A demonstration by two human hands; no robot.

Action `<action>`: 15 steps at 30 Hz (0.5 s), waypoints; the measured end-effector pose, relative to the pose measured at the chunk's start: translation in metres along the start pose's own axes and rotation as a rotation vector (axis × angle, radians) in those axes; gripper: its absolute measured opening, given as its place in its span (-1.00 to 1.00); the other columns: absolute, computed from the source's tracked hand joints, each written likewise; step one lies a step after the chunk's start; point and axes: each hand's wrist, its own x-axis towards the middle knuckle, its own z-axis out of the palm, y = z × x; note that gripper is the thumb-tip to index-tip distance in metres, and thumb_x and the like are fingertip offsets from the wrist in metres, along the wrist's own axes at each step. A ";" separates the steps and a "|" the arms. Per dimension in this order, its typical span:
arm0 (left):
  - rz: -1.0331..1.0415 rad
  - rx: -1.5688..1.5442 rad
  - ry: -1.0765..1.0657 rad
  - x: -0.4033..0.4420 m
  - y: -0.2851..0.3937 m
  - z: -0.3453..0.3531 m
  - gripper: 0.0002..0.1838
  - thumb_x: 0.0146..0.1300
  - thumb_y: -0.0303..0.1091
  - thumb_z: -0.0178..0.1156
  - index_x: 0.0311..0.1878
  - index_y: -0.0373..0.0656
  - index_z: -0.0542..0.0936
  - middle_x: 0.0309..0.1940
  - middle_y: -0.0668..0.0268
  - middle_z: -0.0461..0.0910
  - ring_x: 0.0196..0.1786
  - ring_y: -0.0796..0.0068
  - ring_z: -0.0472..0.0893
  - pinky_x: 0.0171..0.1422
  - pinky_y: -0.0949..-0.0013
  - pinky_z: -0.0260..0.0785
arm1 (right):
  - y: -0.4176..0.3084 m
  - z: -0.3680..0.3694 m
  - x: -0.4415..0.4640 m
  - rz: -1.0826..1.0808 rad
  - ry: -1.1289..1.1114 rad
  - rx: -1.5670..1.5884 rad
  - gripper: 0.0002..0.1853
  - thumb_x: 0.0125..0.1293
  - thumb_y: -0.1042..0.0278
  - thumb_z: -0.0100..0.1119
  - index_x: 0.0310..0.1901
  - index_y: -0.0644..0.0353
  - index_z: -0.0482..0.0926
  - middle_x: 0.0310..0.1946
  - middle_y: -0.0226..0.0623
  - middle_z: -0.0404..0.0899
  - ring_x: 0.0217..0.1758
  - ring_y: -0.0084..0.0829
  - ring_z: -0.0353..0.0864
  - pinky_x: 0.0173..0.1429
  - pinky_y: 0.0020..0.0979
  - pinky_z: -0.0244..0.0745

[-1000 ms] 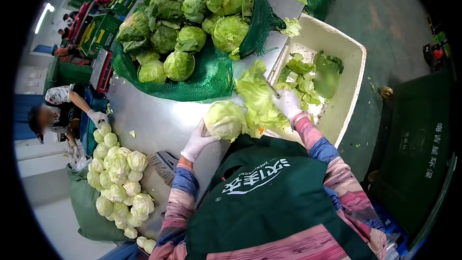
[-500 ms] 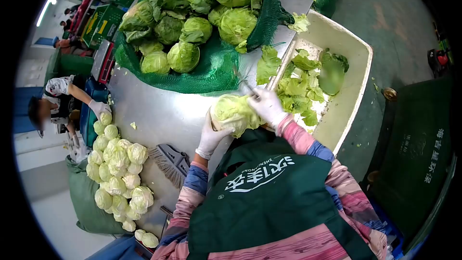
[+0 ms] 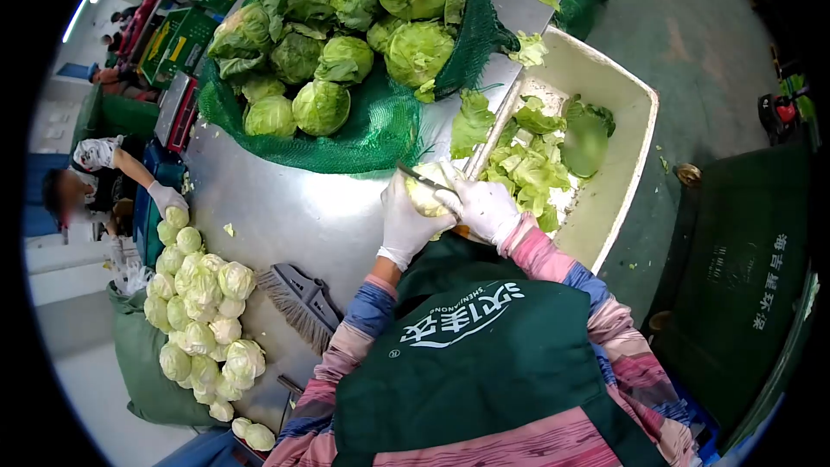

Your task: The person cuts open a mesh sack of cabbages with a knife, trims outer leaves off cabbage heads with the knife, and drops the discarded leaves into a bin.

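A pale green cabbage (image 3: 427, 197) is held close in front of my apron, over the table's edge. My gloved left hand (image 3: 410, 227) wraps round its left side. In my gloved right hand (image 3: 487, 209) is a knife (image 3: 422, 178), its dark blade lying across the top of the cabbage. The right fingers sit close against the cabbage; whether they also touch it I cannot tell. Loose outer leaves (image 3: 532, 164) lie just beyond my right hand, in a white bin (image 3: 635, 147). Untrimmed cabbages (image 3: 322, 108) fill an open green net bag (image 3: 320, 154) ahead of me.
Trimmed cabbages (image 3: 203, 294) are piled on the metal table (image 3: 259, 186) to the left, near a grey brush (image 3: 303, 303). Across from the pile, a co-worker's gloved hand (image 3: 168, 199) touches a cabbage. A large dark green bin (image 3: 735, 268) stands at the right.
The knife has swung from beyond the cabbage to across its top. My hands have come closer together, and the cabbage has turned and is more hidden between them.
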 end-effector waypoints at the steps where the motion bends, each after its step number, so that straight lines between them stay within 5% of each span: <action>1: 0.021 0.074 -0.007 0.000 0.005 0.001 0.05 -0.39 -0.16 0.57 0.22 -0.36 0.28 0.03 -0.04 0.42 0.12 -0.01 0.39 0.28 0.07 0.20 | 0.000 -0.006 0.000 0.018 -0.056 -0.033 -0.32 0.44 -0.21 -0.24 0.46 -0.01 0.07 -0.46 -0.02 0.64 -0.43 -0.01 0.64 -0.34 -0.06 0.52; 10: 0.068 0.181 0.021 -0.003 -0.004 0.011 0.07 -0.40 -0.13 0.58 0.22 -0.39 0.27 0.09 -0.04 0.39 0.16 -0.03 0.35 0.34 0.08 0.14 | 0.016 -0.008 0.010 0.045 -0.151 -0.034 -0.37 0.45 -0.17 -0.24 0.43 -0.02 0.16 -0.40 -0.01 0.65 -0.37 -0.02 0.65 -0.28 -0.10 0.54; 15: 0.103 0.179 0.023 -0.021 -0.010 0.000 0.11 -0.38 -0.17 0.61 0.29 -0.35 0.24 0.14 -0.02 0.38 0.22 0.07 0.36 0.39 0.11 0.18 | 0.076 0.008 0.024 0.237 0.031 0.220 -0.50 0.43 -0.15 -0.18 0.22 -0.08 0.49 -0.07 0.01 0.61 -0.03 0.01 0.60 0.10 -0.13 0.48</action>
